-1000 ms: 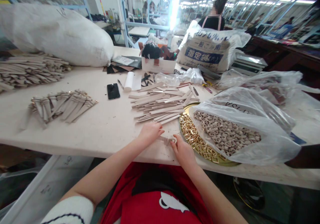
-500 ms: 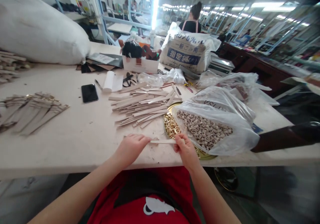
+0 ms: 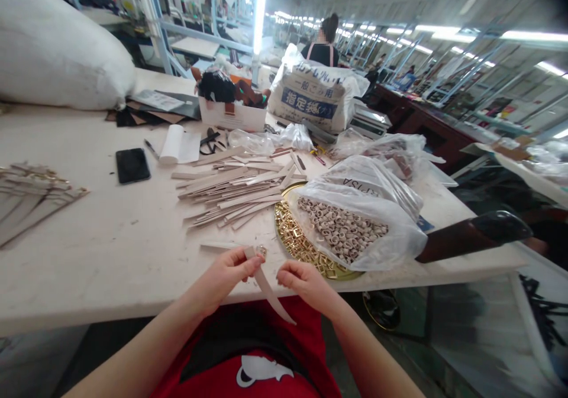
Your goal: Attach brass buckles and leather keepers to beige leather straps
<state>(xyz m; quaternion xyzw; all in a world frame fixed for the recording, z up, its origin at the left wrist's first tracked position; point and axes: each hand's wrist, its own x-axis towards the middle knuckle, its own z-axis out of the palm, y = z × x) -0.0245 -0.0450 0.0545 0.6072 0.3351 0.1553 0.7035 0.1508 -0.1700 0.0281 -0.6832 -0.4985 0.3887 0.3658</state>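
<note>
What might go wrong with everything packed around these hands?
The open bag of beige loops overlaps the tray of gold buckles, so loops might spill among them. The tray sits near the table edge, where the right hand might bump it. The strip in the left hand could slip.

1. On my head feed, strip lights (image 3: 444,30) run in rows beneath a pale ceiling (image 3: 399,2).
2. I see one glaring upright tube (image 3: 260,13) by light-blue metal frames (image 3: 204,35).
3. Dark reddish-brown furniture (image 3: 412,120) stands beyond my pale table (image 3: 133,256).
</note>
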